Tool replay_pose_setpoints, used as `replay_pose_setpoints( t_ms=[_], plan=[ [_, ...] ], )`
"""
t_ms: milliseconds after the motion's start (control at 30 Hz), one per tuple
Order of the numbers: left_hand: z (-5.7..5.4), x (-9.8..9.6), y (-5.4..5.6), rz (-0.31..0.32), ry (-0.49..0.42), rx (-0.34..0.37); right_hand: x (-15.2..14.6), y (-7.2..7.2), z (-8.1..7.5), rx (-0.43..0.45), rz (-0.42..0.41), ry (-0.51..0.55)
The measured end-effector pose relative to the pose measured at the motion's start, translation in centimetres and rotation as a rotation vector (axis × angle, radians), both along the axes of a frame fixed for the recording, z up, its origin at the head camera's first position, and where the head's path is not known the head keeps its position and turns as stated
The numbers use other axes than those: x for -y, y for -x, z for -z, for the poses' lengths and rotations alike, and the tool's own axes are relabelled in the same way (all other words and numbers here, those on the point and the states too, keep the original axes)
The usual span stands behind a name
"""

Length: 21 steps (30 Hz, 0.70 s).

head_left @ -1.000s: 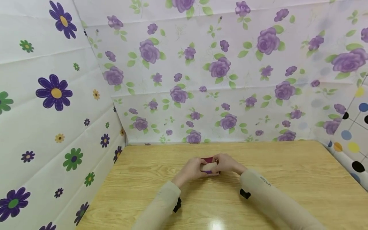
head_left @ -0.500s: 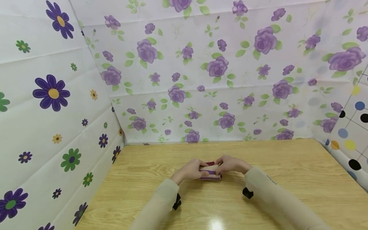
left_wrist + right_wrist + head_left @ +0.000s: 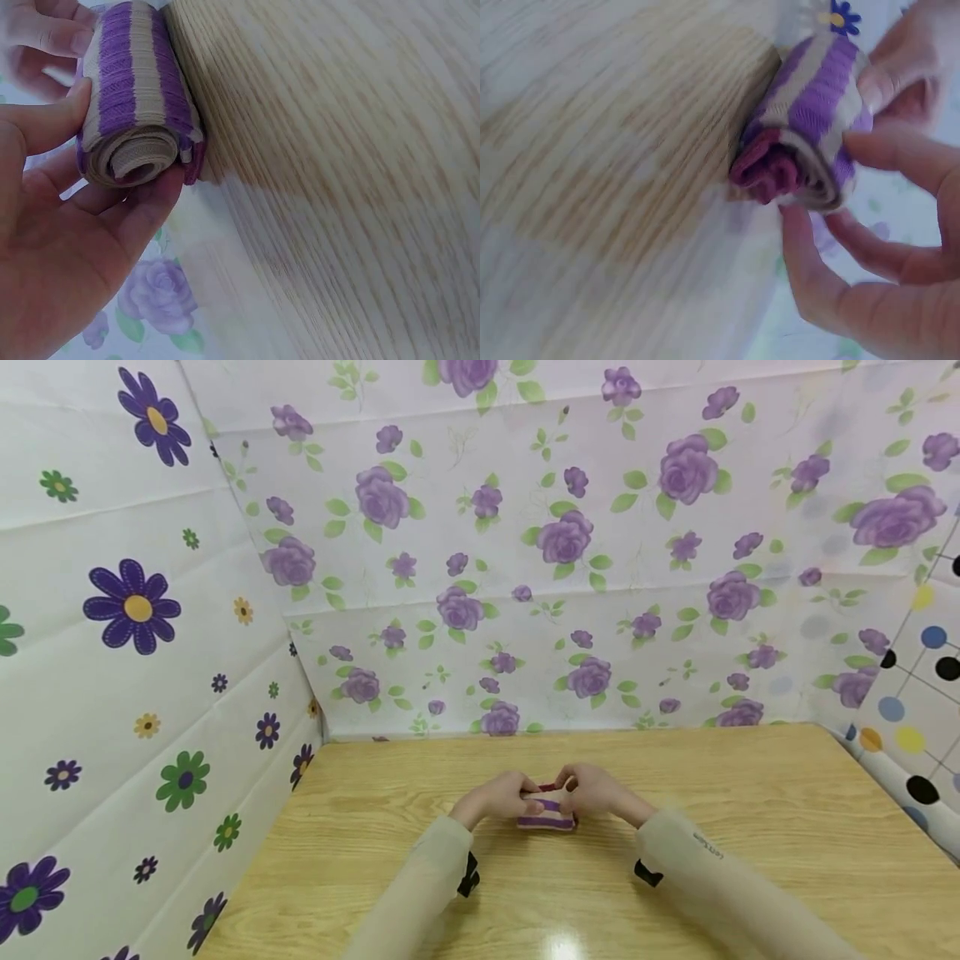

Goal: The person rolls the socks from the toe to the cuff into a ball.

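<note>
A knitted sock (image 3: 546, 821), striped purple and beige, is rolled into a thick bundle on the table. My left hand (image 3: 498, 800) grips its left end, thumb on the near side and fingers behind. At the other end, my right hand (image 3: 596, 791) holds the roll between thumb and fingers. The left wrist view shows the rolled sock (image 3: 139, 75) end-on as a beige spiral, with the left thumb (image 3: 56, 124) against the stripes. Seen from the right wrist, a crumpled maroon part (image 3: 765, 166) pokes out of the roll's end beside the wood surface.
The wood-grain table (image 3: 375, 860) reaches back to a wall sheet (image 3: 465, 543) printed with purple roses. A daisy-patterned sheet (image 3: 105, 693) hangs at the left and a dotted sheet (image 3: 922, 718) at the right. A black strap (image 3: 468, 875) is on the left wrist.
The sock roll has come slightly nearer and turned, so more of its striped side shows and less maroon at the back. Both hands have stayed on it; the head view has shifted a little.
</note>
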<state>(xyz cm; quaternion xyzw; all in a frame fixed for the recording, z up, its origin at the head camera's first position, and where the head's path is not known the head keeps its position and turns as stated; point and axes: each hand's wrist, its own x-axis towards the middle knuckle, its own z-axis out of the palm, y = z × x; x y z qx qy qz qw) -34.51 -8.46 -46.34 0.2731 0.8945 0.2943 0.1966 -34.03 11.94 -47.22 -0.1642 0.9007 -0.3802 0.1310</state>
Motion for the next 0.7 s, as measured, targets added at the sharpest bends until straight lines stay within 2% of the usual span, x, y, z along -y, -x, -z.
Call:
replay_pose_setpoints(
  t_ms=[133, 200, 300, 367, 500, 633, 700],
  plan=[
    [-0.2, 0.0, 0.0, -0.032, -0.004, 0.03, 0.7, -0.8, -0.2, -0.226, -0.066, -0.079],
    [-0.2, 0.0, 0.0, -0.056, -0.007, 0.046, 1.0, -1.3, -0.4, -0.352, -0.13, -0.144],
    [-0.2, -0.1, 0.2, -0.077, -0.012, 0.066, 1.1, -2.0, -0.6, -0.488, -0.223, -0.244],
    [-0.1, -0.2, 0.3, -0.087, -0.017, 0.078, 1.2, -2.4, -0.6, -0.503, -0.265, -0.289],
    [-0.1, -0.1, 0.3, -0.108, -0.029, 0.084, 1.2, -2.8, -0.8, -0.435, -0.272, -0.32],
    [0.0, -0.1, 0.2, -0.195, -0.086, 0.038, 1.3, -2.6, -0.6, -0.452, -0.26, -0.339],
    [0.2, -0.2, 0.1, -0.25, -0.136, -0.016, 1.2, -2.4, -0.3, -0.463, -0.248, -0.339]
  ],
)
